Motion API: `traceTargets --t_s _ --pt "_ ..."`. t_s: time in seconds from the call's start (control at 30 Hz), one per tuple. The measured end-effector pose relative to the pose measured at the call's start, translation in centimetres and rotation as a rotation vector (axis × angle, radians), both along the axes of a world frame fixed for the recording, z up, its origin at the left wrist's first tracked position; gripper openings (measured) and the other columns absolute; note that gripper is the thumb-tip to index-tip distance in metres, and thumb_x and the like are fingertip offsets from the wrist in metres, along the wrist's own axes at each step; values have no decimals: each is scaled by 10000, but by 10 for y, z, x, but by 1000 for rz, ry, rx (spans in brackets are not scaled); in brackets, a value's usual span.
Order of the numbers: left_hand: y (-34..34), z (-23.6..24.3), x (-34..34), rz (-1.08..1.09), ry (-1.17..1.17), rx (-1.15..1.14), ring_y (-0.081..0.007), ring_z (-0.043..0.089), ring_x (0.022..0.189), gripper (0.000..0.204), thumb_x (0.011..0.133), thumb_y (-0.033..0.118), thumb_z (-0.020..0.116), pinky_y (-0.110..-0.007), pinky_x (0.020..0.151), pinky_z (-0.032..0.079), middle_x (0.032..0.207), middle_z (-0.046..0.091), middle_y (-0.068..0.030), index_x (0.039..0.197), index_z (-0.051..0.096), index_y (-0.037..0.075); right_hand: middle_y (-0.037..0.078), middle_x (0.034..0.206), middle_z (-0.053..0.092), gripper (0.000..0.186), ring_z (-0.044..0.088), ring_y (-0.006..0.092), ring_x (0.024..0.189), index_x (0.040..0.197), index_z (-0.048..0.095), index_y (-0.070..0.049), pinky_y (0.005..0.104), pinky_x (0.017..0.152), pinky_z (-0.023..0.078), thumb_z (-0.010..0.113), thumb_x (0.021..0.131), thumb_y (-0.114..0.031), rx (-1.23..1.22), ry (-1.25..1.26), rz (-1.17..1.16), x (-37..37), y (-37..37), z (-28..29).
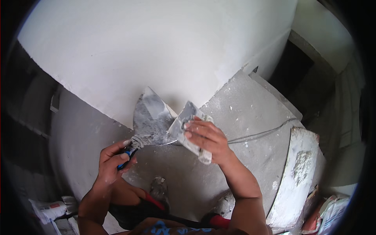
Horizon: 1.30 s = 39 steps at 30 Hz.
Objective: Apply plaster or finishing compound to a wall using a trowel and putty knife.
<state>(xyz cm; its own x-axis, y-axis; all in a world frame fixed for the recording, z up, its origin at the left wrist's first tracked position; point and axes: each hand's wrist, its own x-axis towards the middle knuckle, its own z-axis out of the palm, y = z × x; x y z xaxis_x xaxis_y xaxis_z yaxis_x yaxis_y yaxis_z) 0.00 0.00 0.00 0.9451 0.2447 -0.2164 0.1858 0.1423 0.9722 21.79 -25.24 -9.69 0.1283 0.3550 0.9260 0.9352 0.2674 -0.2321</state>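
White wall (156, 47) rises ahead of both hands, and grey concrete floor (239, 113) spreads below and to the right of them. The left hand (117, 157) is closed round the black-and-blue handle (127, 154) of a wide putty knife (150, 117), whose smeared, fan-shaped blade reaches forward from that hand. The right hand (207, 137) grips a smaller flat scraper (184, 123), fingers spread over its face; this overlaps the wide blade in view, though whether they touch I cannot tell.

The wide knife is probably light, with a thin, stiff blade that may flex towards its edge; its handle is the sound hold, since wet filler could make the metal slippery. The scraper looks light and rigid, best pinched across its back.

Counted: two hands, two tools, one plaster-caked board (295, 176) right of the right hand, and one bag (49, 209) below-left of the left hand. Cable (262, 135) strands beyond the right wrist are too fine to count.
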Motion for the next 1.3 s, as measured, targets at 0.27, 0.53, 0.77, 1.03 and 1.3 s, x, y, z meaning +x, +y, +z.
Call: traceTargets --t_s 0.27,0.53,0.77,1.03,1.3 --pt "-22 -23 14 -6 -443 704 -196 597 879 482 897 63 668 -301 773 488 1101 611 -154 1358 543 0 150 1057 673 284 688 238 904 1163 590 43 406 805 579 581 886 -17 345 1613 410 3 5 -62" --pt "-42 -26 33 -299 -354 1598 -310 587 901 552 856 4 661 -375 798 504 1108 576 -188 1393 537 38 199 1058 677 359 709 291 909 1202 555 92 418 814 598 546 889 -84 598 1890 1022 -22 7 -45" --pt "-44 -20 26 -191 95 1438 -321 613 857 573 856 -5 643 -386 755 518 1040 578 -183 1411 535 89 119 1028 692 333 684 210 891 1169 600 58 341 816 553 569 841 6 716 1424 415 70 -21 -45" --pt "-50 -5 -2 -272 303 1259 -314 636 848 551 854 7 656 -380 754 529 1013 578 -182 1391 549 67 49 870 673 470 587 105 732 1269 657 -89 258 720 484 564 809 -74 313 963 -427 259 -13 -53" --pt "-36 0 -21 -223 408 1250 -335 578 970 439 970 91 536 -397 856 474 1098 558 -185 1406 517 42 118 1060 697 491 658 208 869 1278 654 -148 315 835 522 606 794 -83 140 1007 -480 224 31 -36"
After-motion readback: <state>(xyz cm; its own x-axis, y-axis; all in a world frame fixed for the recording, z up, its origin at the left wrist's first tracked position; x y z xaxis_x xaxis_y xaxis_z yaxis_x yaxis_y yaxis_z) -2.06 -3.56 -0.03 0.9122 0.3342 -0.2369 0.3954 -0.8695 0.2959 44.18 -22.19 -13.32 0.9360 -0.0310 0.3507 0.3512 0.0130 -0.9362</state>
